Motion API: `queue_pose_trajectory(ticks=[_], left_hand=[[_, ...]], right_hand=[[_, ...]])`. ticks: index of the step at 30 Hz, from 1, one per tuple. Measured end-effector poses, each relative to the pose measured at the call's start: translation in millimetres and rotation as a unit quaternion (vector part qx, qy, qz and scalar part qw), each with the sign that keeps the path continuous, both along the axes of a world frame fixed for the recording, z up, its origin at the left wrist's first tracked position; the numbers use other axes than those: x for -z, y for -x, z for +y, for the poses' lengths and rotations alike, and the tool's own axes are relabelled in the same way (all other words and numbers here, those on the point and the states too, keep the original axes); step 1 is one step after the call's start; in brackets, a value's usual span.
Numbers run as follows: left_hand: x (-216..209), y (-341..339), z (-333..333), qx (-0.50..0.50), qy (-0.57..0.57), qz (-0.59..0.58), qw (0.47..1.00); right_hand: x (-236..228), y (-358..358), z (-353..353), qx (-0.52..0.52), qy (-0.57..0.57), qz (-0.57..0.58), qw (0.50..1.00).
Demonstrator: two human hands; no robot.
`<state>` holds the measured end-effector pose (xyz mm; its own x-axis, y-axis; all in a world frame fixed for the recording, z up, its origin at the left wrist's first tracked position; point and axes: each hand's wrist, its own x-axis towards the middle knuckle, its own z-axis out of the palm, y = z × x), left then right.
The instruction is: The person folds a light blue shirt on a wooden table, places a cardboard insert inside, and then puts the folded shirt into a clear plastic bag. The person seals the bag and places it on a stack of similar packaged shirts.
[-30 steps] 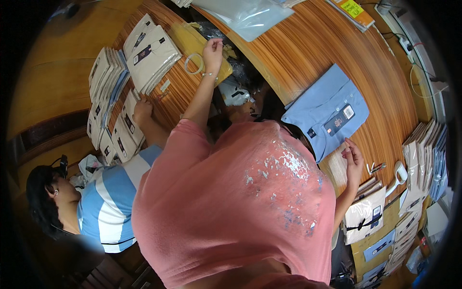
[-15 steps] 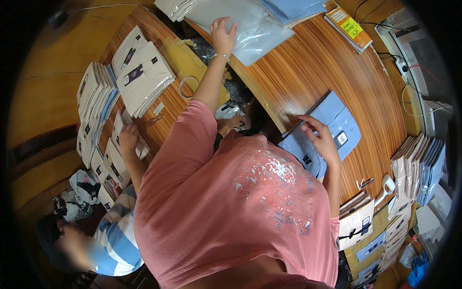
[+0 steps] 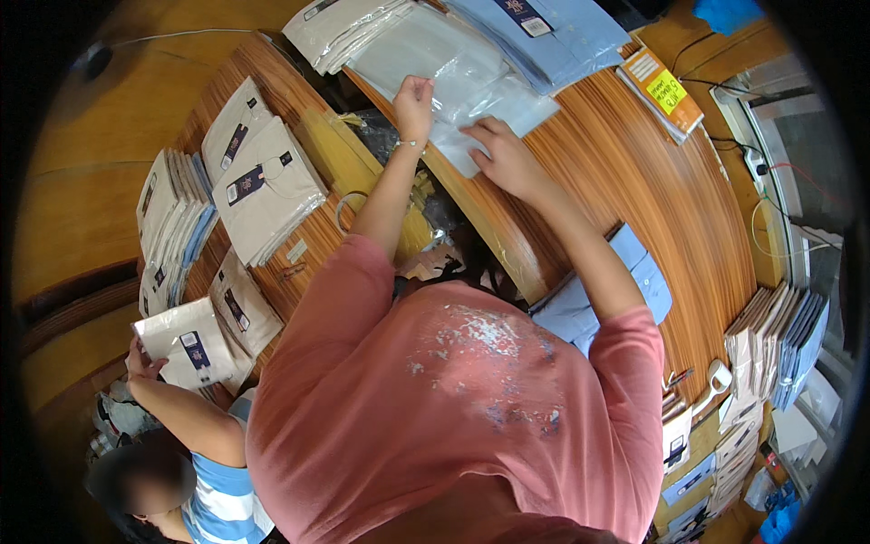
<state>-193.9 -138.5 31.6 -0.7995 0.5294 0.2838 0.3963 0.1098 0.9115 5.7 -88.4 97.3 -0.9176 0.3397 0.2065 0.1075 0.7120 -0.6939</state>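
Both hands are up at the top centre of the frame, on a clear plastic bag (image 3: pixel 471 109) lying flat on the wooden desk (image 3: pixel 652 181). The left hand (image 3: pixel 413 102) has its fingers curled closed, pinching the bag's near-left edge; the right hand (image 3: pixel 507 161) lies flat and spread on the lower right corner, pressing it down. So the bag sits directly under and just beyond the hands, its long axis running from upper left to lower right, and the right hand covers more of it. It looks thin, glossy and see-through, pale grey-blue against the wood.

Just beyond it lies a stack of folded light blue shirts (image 3: pixel 544 27), with more bagged pale garments (image 3: pixel 340 27) to their left. Lower down, beside the right elbow, a folded blue shirt (image 3: pixel 625 281) rests on the desk. At left, piles of bagged cream shirts (image 3: pixel 263 190) cover the surface, and another person's hand (image 3: pixel 140 363) grips one pack at the lower left.
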Motion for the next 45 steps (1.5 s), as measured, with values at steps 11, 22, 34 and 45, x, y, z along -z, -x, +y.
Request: queue_pose_trajectory(ticks=[11,22,34,45], left_hand=[[-24.1,2.6,-8.2,0.021,0.01,0.014,1.0],[-146.9,-26.0,-39.9,-0.102,-0.306,0.108,0.94],[-163.1,-106.2,-72.3,0.511,0.128,0.125,0.841],[-129.4,-228.1,-28.5,0.323,-0.024,0.323,0.889]], right_hand=[[69.6,99.1,34.8,0.038,-0.19,-0.169,0.966],[41.3,99.7,40.2,-0.004,-0.171,-0.256,0.952],[-38.8,-39.9,83.2,-0.092,0.687,0.096,0.715],[-27.7,-267.0,72.3,0.213,0.604,0.218,0.737]])
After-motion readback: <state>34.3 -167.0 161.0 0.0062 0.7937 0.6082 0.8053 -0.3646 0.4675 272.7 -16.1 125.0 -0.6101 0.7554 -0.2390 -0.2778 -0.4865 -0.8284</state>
